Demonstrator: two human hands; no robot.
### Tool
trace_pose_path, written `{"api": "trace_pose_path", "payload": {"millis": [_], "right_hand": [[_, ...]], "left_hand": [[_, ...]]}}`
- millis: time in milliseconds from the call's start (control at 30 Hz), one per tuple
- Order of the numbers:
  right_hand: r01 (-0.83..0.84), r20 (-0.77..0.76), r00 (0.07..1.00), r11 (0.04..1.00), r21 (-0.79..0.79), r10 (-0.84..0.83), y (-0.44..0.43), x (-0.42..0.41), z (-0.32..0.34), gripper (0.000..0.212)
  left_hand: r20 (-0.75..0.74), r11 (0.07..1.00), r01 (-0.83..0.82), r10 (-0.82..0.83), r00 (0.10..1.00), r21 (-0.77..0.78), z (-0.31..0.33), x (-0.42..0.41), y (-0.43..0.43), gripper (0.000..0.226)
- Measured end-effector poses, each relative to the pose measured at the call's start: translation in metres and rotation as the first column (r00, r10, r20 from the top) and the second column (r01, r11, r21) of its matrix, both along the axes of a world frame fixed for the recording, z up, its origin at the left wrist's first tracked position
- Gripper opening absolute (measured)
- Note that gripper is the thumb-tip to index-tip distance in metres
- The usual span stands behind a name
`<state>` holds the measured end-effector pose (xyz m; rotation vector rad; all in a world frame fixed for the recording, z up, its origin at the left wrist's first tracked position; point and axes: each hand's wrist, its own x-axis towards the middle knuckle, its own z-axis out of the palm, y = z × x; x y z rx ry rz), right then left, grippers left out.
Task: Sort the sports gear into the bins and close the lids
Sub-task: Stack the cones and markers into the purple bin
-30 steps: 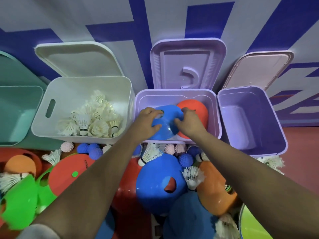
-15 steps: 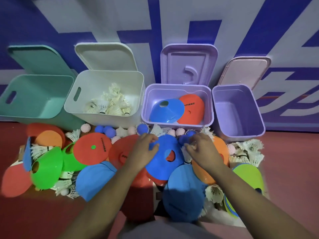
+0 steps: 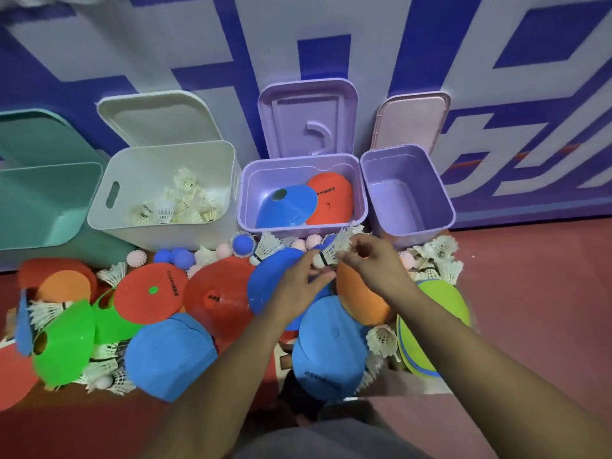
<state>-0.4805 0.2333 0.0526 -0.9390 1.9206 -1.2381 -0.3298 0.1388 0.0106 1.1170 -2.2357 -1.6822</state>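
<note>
left hand [image 3: 298,288] bare | right hand [image 3: 376,265] bare | forearms [image 3: 231,366] bare | grey garment [image 3: 318,440] at bottom edge

Four bins line the wall [image 3: 231,44]; shuttlecocks [image 3: 172,207] in second bin [image 3: 99,200] from left, two cones [image 3: 288,207] in third bin [image 3: 245,193]; gear pile [image 3: 212,293] on floor [image 3: 530,293] before them.

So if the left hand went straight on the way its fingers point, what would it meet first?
The shuttlecock pinched by the right hand; its cork sits right at the fingertips of the left hand, perhaps touching.
</note>
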Motion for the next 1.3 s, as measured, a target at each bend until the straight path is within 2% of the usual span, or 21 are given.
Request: {"api": "trace_pose_path", "payload": {"millis": [67, 200, 300, 333, 367, 433, 500, 567, 633, 767, 867, 933, 1033, 1067, 1133, 1200, 1300], "right_hand": [[0.024, 0.039, 0.999, 1.000, 0.014, -0.024, 0.012, -0.002, 0.001, 0.021], [0.071, 0.108, 0.991, 0.995, 0.067, -0.078, 0.045, 0.003, -0.011, 0.023], [0.243, 0.127, 0.958, 0.964, 0.113, -0.256, 0.074, 0.015, -0.025, 0.020], [0.297, 0.066, 0.949, 0.945, 0.140, -0.308, 0.084, 0.020, -0.032, 0.015], [0.322, -0.061, 0.947, 0.925, 0.202, -0.316, 0.095, 0.022, -0.043, 0.012], [0.311, -0.312, 0.930, 0.866, 0.392, -0.193, 0.115, 0.030, -0.068, 0.020], [0.279, -0.396, 0.916, 0.808, 0.519, -0.061, 0.127, 0.042, -0.095, 0.026], [0.273, -0.456, 0.890, 0.793, 0.545, 0.007, 0.126, 0.054, -0.117, 0.017], [0.316, -0.535, 0.845, 0.778, 0.543, 0.030, 0.118, 0.060, -0.129, 0.010], [0.394, -0.597, 0.802, 0.743, 0.541, 0.009, 0.106, 0.058, -0.126, 0.014], [0.410, -0.546, 0.827, 0.809, 0.421, -0.134, 0.108, 0.053, -0.107, 0.014], [0.450, -0.450, 0.844, 0.842, 0.299, -0.291, 0.107, 0.050, -0.085, 0.014], [0.555, -0.092, 0.832, 0.822, 0.129, -0.547, 0.092, 0.044, -0.049, 0.010], [0.586, -0.002, 0.809, 0.806, 0.081, -0.588, 0.084, 0.042, -0.041, 0.008], [0.599, 0.064, 0.797, 0.799, 0.045, -0.601, 0.066, 0.037, -0.031, 0.005], [0.533, -0.003, 0.845, 0.844, 0.059, -0.534, 0.048, 0.036, -0.027, 0.005], [0.393, -0.216, 0.906, 0.913, 0.107, -0.365, 0.023, 0.042, -0.028, 0.004]], "left_hand": [[-0.068, 0.999, -0.015, 0.018, 0.998, 0.050, 0.002, -0.005, 0.002, 0.024], [-0.127, 0.992, 0.040, -0.024, 0.992, 0.123, 0.001, -0.012, 0.009, 0.023], [-0.106, 0.986, 0.074, -0.058, 0.993, 0.148, -0.001, -0.016, 0.016, 0.013], [-0.103, 0.986, 0.060, -0.044, 0.994, 0.156, -0.003, -0.016, 0.017, 0.009], [-0.103, 0.986, 0.039, -0.022, 0.994, 0.164, -0.005, -0.014, 0.017, 0.006], [-0.104, 0.978, 0.028, -0.007, 0.995, 0.207, -0.010, -0.008, 0.017, 0.004], [-0.089, 0.970, 0.040, -0.019, 0.996, 0.241, -0.015, 0.002, 0.018, 0.006], [-0.071, 0.966, 0.059, -0.042, 0.997, 0.253, -0.020, 0.012, 0.018, 0.007], [-0.065, 0.963, 0.063, -0.047, 0.997, 0.263, -0.024, 0.020, 0.015, 0.005], [-0.052, 0.966, 0.039, -0.026, 0.998, 0.254, -0.029, 0.030, 0.006, 0.004], [-0.056, 0.968, 0.032, -0.018, 0.998, 0.248, -0.030, 0.032, 0.001, 0.008], [-0.051, 0.965, 0.033, -0.020, 0.998, 0.261, -0.029, 0.032, -0.003, 0.016], [-0.062, 0.958, 0.061, -0.045, 0.997, 0.282, -0.027, 0.030, -0.005, 0.020], [-0.071, 0.954, 0.078, -0.059, 0.996, 0.290, -0.026, 0.029, -0.006, 0.021], [-0.099, 0.948, 0.110, -0.083, 0.992, 0.300, -0.023, 0.026, -0.008, 0.021], [-0.138, 0.933, 0.147, -0.106, 0.985, 0.329, -0.019, 0.024, -0.010, 0.024], [-0.178, 0.907, 0.168, -0.105, 0.978, 0.387, -0.017, 0.025, -0.017, 0.032]]}}
